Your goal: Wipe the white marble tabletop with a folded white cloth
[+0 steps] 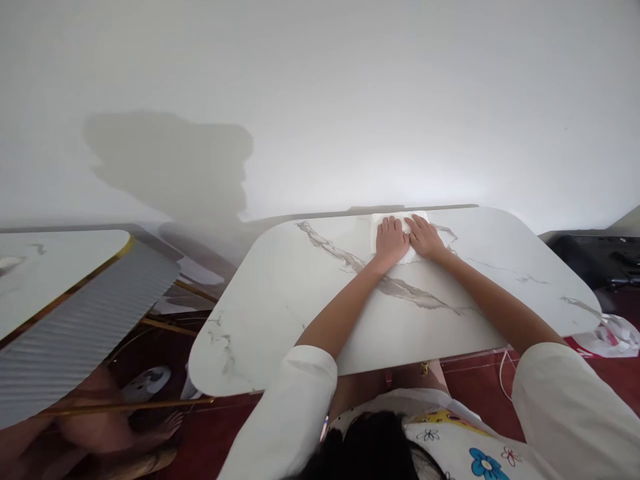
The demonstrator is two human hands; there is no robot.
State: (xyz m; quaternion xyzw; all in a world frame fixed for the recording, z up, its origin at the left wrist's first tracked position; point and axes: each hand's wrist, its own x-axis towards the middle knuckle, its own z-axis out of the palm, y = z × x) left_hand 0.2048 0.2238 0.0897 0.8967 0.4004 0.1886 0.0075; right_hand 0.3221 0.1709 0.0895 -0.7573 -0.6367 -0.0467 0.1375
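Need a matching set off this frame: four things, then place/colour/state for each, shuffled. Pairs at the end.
Things
1. White cloth or paper
2. Floor
3. Wall
4. Table at the left edge of the picture

Descriptions
A. Dark red
B. Has a gold-coloured edge
C. Under the left hand and the right hand
D. Pale, with a large shadow cast on it

Pairs: 1-C, 2-A, 3-D, 4-B

White cloth [407,255] on a marble-patterned table [280,300]
The cloth lies spread near the far edge; the pale, round-cornered top has grey-brown veins.
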